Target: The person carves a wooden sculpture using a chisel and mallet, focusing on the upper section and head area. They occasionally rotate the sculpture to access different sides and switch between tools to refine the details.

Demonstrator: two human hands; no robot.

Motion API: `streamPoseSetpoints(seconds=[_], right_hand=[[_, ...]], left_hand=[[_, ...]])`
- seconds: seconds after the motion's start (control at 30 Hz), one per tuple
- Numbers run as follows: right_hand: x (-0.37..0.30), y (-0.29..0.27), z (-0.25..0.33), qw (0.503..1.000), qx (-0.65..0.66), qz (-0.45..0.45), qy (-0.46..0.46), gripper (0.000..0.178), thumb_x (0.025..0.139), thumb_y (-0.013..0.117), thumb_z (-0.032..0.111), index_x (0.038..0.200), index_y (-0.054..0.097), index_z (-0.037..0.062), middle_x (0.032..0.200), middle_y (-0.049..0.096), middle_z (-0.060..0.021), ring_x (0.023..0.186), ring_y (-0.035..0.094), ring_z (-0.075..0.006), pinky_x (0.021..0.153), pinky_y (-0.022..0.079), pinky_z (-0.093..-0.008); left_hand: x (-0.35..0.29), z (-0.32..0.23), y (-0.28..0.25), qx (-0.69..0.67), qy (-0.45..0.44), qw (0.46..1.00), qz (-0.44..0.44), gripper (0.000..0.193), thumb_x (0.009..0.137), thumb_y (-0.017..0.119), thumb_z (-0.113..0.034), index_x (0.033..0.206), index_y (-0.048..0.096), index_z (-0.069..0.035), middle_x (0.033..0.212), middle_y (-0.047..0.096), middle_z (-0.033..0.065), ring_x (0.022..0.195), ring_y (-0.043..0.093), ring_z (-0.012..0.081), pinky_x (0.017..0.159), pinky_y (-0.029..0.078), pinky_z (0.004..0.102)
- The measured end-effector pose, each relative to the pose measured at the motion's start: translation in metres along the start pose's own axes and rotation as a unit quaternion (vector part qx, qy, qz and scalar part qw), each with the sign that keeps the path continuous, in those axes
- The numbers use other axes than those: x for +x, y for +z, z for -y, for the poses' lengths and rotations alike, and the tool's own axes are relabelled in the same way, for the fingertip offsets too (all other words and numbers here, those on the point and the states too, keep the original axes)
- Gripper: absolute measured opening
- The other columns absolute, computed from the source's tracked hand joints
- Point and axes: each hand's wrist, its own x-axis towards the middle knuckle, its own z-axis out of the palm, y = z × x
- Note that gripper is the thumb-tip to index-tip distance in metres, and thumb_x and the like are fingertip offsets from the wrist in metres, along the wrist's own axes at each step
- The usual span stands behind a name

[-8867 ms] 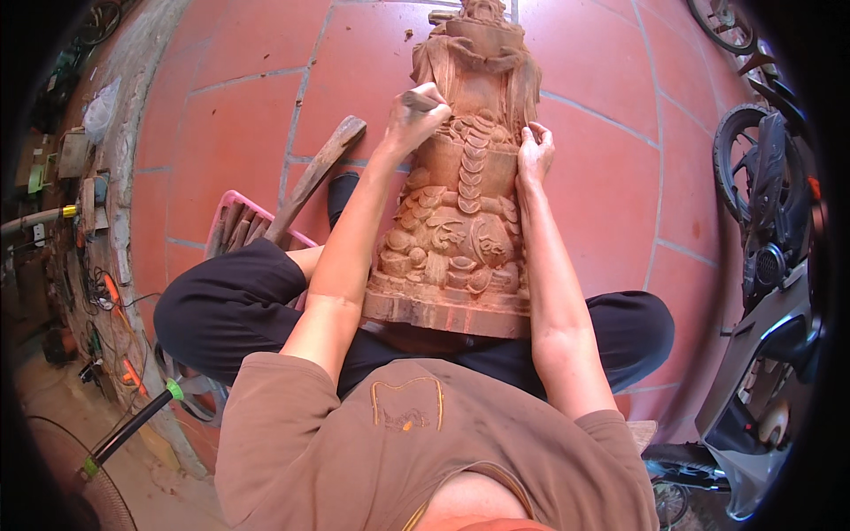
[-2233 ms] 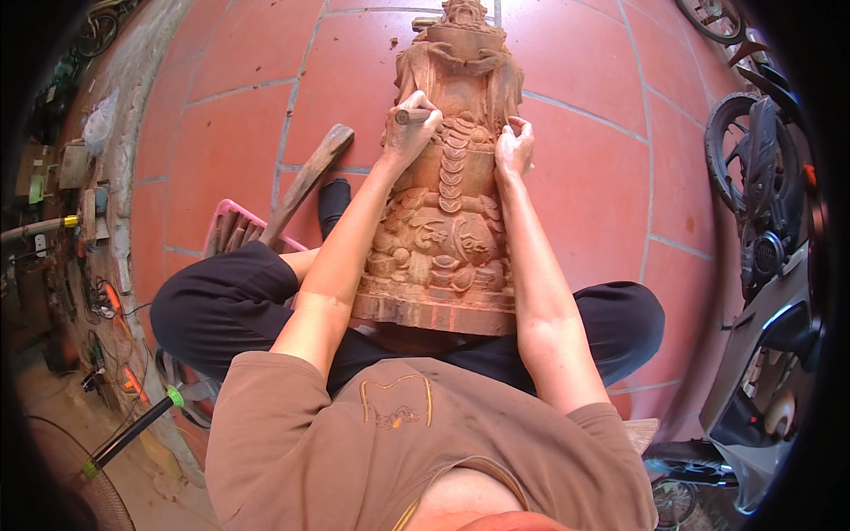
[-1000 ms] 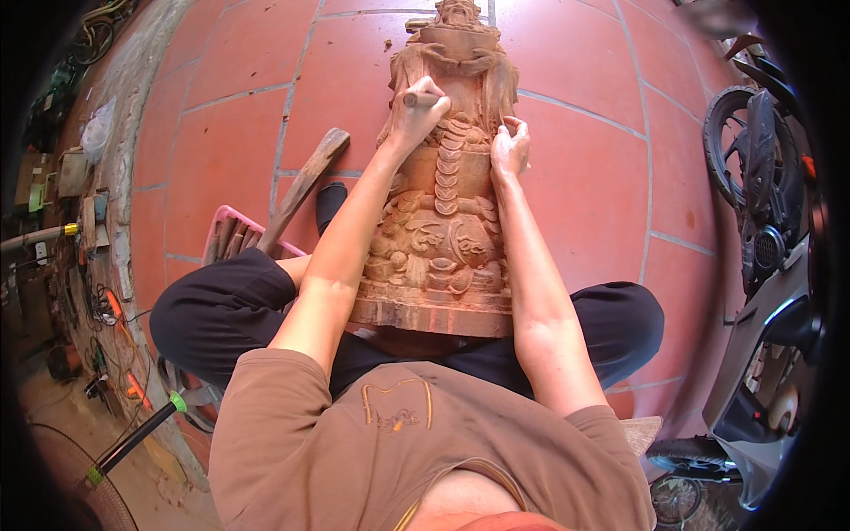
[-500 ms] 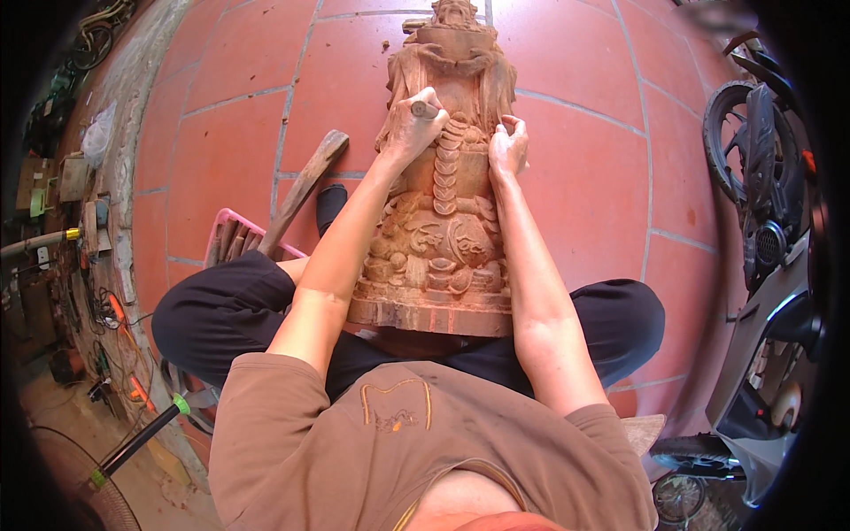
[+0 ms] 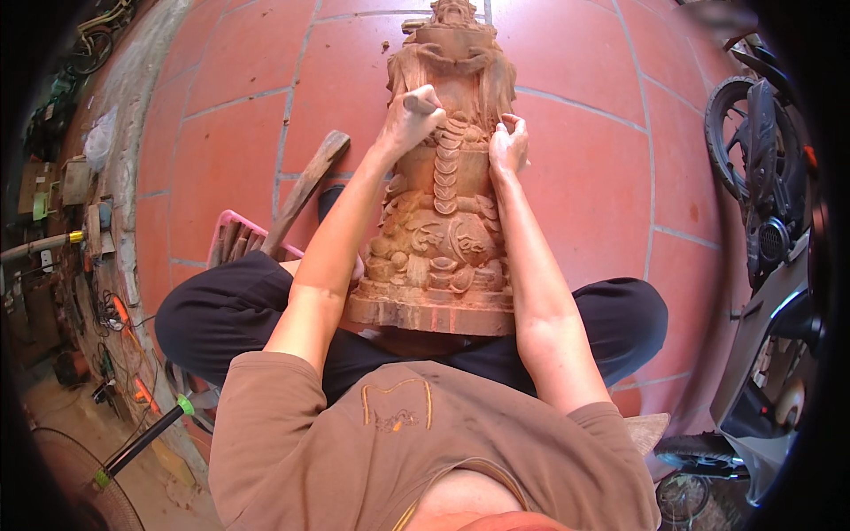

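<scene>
A carved reddish-brown wooden statue [image 5: 456, 239] lies on its back between my bent legs, its base toward me and its bearded head at the far end. My left hand [image 5: 409, 124] is closed around the short wooden handle [image 5: 420, 105] of a hand tool, at the left of the statue's string of carved coins. The tool's working end is hidden, so its exact kind cannot be told. My right hand [image 5: 508, 146] rests against the statue's right side with its fingers curled. What those fingers hold, if anything, does not show.
A rough wooden club [image 5: 305, 190] leans over a pink basket [image 5: 219, 232] of wooden-handled tools on the left. A dark cylinder [image 5: 329, 202] is partly behind my left forearm. A motorbike [image 5: 761, 248] stands at the right, a fan [image 5: 84, 487] at the lower left.
My left hand has shifted slightly left and its tool handle tilts differently. The left forearm now covers more of the dark cylinder. My right hand keeps its place on the statue.
</scene>
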Motion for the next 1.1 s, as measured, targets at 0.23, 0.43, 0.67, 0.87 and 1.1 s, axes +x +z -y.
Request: streamPoseSetpoints(seconds=[0.23, 0.43, 0.67, 0.87, 1.1], right_hand=[[-0.005, 0.0, 0.003, 1.0, -0.012, 0.004, -0.001, 0.021, 0.087, 0.061, 0.018, 0.108, 0.062, 0.0208, 0.1, 0.069, -0.0059, 0.105, 0.059, -0.0277, 0.095, 0.032, -0.0532], [0.0, 0.001, 0.0, 1.0, -0.012, 0.005, 0.004, 0.022, 0.087, 0.061, 0.018, 0.108, 0.062, 0.0212, 0.101, 0.069, -0.0062, 0.103, 0.06, -0.0283, 0.092, 0.033, -0.0523], [-0.001, 0.0, 0.0, 1.0, -0.018, 0.004, -0.002, 0.023, 0.086, 0.062, 0.018, 0.108, 0.062, 0.0204, 0.103, 0.069, -0.0069, 0.104, 0.06, -0.0283, 0.09, 0.034, -0.0519], [-0.003, 0.0, 0.002, 1.0, -0.008, 0.007, 0.002, 0.023, 0.085, 0.061, 0.017, 0.108, 0.062, 0.0201, 0.103, 0.069, -0.005, 0.108, 0.058, -0.0281, 0.092, 0.032, -0.052], [0.002, 0.0, 0.0, 1.0, -0.009, 0.01, 0.0, 0.023, 0.086, 0.061, 0.017, 0.109, 0.061, 0.0195, 0.105, 0.068, -0.0039, 0.108, 0.057, -0.028, 0.094, 0.031, -0.0523]], left_hand=[[0.001, -0.001, 0.007, -0.027, 0.019, 0.995, -0.095, 0.011, 0.079, 0.067, -0.008, 0.075, 0.058, -0.002, 0.066, 0.059, 0.0047, 0.062, 0.056, 0.0101, 0.057, 0.046, 0.0288], [0.015, -0.009, -0.006, -0.002, -0.071, 0.997, -0.002, 0.011, 0.075, 0.066, -0.011, 0.074, 0.06, -0.002, 0.065, 0.061, 0.0075, 0.061, 0.059, 0.0155, 0.057, 0.047, 0.0318], [0.007, -0.029, 0.011, 0.021, -0.036, 0.999, -0.031, 0.014, 0.076, 0.067, -0.014, 0.076, 0.06, -0.002, 0.068, 0.063, 0.0109, 0.064, 0.063, 0.02, 0.061, 0.05, 0.0352], [0.027, -0.029, -0.003, 0.065, -0.098, 0.993, 0.03, 0.012, 0.074, 0.065, -0.014, 0.074, 0.06, -0.003, 0.066, 0.064, 0.0105, 0.063, 0.063, 0.0217, 0.061, 0.05, 0.0375], [0.012, -0.025, 0.012, 0.019, -0.012, 0.999, -0.025, 0.013, 0.075, 0.066, -0.014, 0.076, 0.059, -0.002, 0.068, 0.064, 0.0096, 0.062, 0.062, 0.0179, 0.059, 0.05, 0.0354]])
